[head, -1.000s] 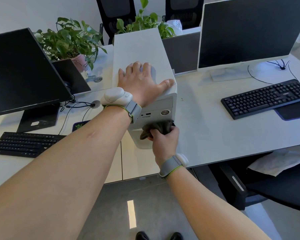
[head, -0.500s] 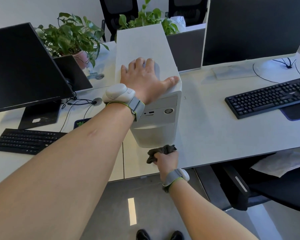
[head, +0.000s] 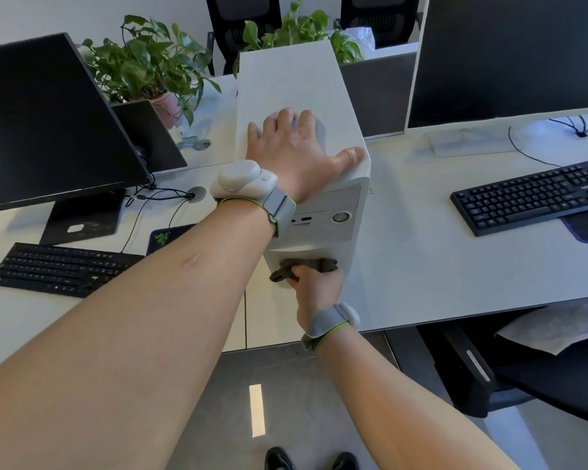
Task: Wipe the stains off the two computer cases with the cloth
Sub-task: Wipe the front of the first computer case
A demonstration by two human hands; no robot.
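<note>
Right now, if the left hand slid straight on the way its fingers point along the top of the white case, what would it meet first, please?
The left hand lies flat on the white computer case, fingers pointing away. Straight on is bare case top up to its far edge, then probably the leafy plant behind, though depth there is unclear.

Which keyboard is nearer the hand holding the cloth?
The right keyboard, beside the purple mat. The right hand grips the cloth on that side of the case; the other keyboard lies past the left arm.
</note>
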